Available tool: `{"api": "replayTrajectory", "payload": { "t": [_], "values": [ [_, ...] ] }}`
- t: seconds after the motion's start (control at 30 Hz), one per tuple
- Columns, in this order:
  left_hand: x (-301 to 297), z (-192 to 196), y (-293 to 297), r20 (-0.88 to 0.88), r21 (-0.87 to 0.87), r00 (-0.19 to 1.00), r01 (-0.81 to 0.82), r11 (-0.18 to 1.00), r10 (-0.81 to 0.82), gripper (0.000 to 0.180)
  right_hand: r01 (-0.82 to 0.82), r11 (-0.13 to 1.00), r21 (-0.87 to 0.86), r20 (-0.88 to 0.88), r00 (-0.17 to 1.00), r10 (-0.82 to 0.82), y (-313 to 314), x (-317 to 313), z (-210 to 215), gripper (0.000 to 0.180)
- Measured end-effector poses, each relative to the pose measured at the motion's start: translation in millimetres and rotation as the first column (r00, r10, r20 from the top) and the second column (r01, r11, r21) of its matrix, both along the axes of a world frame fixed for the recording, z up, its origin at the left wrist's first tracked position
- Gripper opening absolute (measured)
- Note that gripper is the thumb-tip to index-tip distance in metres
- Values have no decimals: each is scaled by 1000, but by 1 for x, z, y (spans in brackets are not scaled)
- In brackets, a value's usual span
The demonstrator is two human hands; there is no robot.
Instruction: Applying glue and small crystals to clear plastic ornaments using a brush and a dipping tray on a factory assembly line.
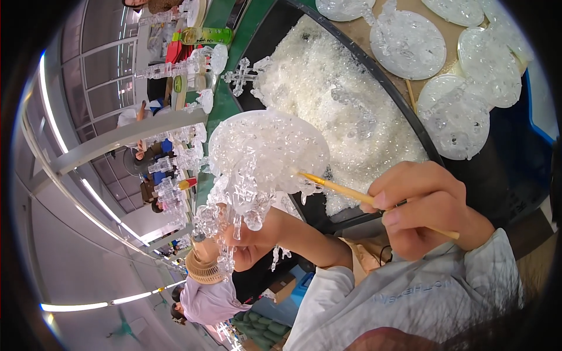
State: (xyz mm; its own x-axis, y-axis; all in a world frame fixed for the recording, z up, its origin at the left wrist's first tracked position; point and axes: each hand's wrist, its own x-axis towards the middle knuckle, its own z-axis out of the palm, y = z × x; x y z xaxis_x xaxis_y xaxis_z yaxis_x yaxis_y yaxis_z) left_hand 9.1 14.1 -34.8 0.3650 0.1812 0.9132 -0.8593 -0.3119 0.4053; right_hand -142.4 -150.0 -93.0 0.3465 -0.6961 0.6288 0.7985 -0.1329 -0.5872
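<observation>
My left hand (253,233) is closed around the lower part of a clear plastic ornament (249,199) with small moulded figures. Its round white base (269,143) faces up, covered in glittering clear granules. In my right hand (421,202) is a thin paintbrush (339,188) with a wooden handle, pinched between thumb and fingers. The brush tip meets the right side of the round base. Just beyond the ornament lies a heap of clear-white granules (328,88) in a black tray (380,67). A clear cross-shaped piece (240,76) sits at the tray's left edge.
Several clear ornaments on round bases (410,44) stand at the far right, with a wooden stick (411,96) beside them. A green-yellow bottle (205,36) and rows of clear ornaments (175,155) line the green table on the left. Other people (211,301) are in the background.
</observation>
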Motion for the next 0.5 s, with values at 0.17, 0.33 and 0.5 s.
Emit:
{"api": "replayTrajectory", "payload": {
  "t": [0.17,0.33,0.5],
  "values": [
    [3,-4,-1,-49,-6,993,-112,994,111,44,-11,1000,13,144,990,9,-3,-2,-5,21],
    [13,-7,10,80,16,997,0,1000,-1,40,26,999,-32,108,994,-23,-1,5,-3,24],
    [12,4,-12,167,-83,977,148,986,-133,36,-50,998,-32,173,983,55,-9,-6,-6,26]
  ]
}}
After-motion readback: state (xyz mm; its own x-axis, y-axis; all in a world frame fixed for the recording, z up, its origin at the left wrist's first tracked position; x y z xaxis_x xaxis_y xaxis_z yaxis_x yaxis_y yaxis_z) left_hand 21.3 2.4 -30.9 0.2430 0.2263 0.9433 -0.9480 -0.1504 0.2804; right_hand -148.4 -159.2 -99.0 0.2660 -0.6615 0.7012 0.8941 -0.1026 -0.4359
